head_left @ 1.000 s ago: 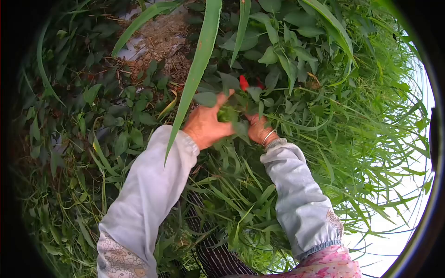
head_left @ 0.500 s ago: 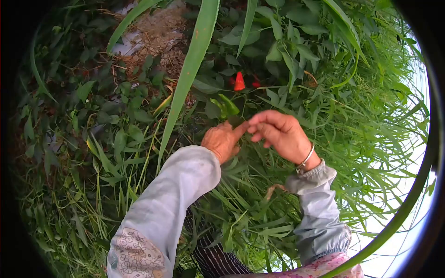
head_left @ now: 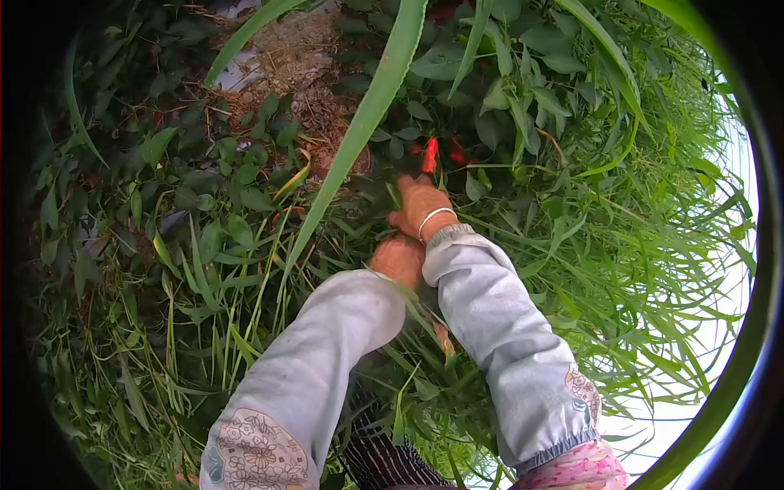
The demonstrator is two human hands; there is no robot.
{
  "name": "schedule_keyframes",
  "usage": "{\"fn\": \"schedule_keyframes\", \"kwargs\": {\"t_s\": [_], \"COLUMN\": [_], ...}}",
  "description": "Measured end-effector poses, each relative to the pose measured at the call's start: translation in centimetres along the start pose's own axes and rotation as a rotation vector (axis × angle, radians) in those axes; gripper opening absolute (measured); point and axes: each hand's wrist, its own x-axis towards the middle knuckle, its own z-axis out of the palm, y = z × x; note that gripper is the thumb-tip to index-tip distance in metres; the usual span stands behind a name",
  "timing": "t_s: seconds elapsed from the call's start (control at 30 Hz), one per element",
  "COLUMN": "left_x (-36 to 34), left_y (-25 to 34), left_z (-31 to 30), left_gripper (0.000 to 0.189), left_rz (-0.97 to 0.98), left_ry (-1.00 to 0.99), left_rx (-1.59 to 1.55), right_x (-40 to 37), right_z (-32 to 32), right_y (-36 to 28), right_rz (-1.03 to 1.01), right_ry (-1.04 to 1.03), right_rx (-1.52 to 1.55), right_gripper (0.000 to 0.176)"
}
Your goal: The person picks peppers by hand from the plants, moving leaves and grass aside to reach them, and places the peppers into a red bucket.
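Note:
My right hand (head_left: 422, 204) reaches up among the leaves, its fingertips at the lower end of a red pepper (head_left: 430, 155). The hand is blurred, and whether its fingers close on the pepper does not show. Another red patch (head_left: 456, 153) lies just right of that pepper, among dark leaves. Below and slightly left, my left hand (head_left: 397, 260) is partly covered by the right wrist, which wears a bracelet (head_left: 435, 216). The left fingers are hidden, so anything they hold cannot be made out.
A long green blade (head_left: 359, 122) hangs close in front, crossing the view diagonally. Leafy plants (head_left: 237, 188) fill the left, tall grass (head_left: 621, 269) the right. Bare soil with straw (head_left: 298, 73) shows at the upper left. A thick green stem (head_left: 719, 392) curves along the right edge.
My right hand has moved left and up, across my left hand to the red pepper. My left hand sits slightly lower. The green peppers beside it are no longer distinctly visible.

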Motion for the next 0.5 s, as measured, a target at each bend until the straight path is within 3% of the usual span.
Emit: {"fn": "schedule_keyframes", "kwargs": {"t_s": [0.07,0.17,0.27,0.4,0.5], "left_x": [-0.5,-0.9,-1.1,-1.7,-2.2], "left_y": [0.0,0.9,0.2,-0.4,-0.9], "left_z": [0.0,-1.5,-0.4,0.9,0.4], "left_gripper": [0.026,0.027,0.027,0.029,0.03], "left_rz": [0.031,0.022,0.104,0.202,0.247], "left_ry": [-0.031,-0.162,-0.081,0.003,0.006], "left_rx": [0.043,0.008,0.05,0.109,0.179], "right_x": [-0.1,-1.6,-2.8,-3.9,-3.8], "right_z": [0.0,0.1,1.1,2.5,2.8], "right_y": [0.3,0.4,0.7,0.7,0.6], "right_rz": [0.01,0.011,-0.015,-0.195,-0.183], "right_ry": [-0.089,-0.024,0.227,0.442,0.416], "right_rx": [0.064,0.118,0.214,0.217,0.305], "right_gripper": [0.053,0.049,0.043,0.039,0.04]}}
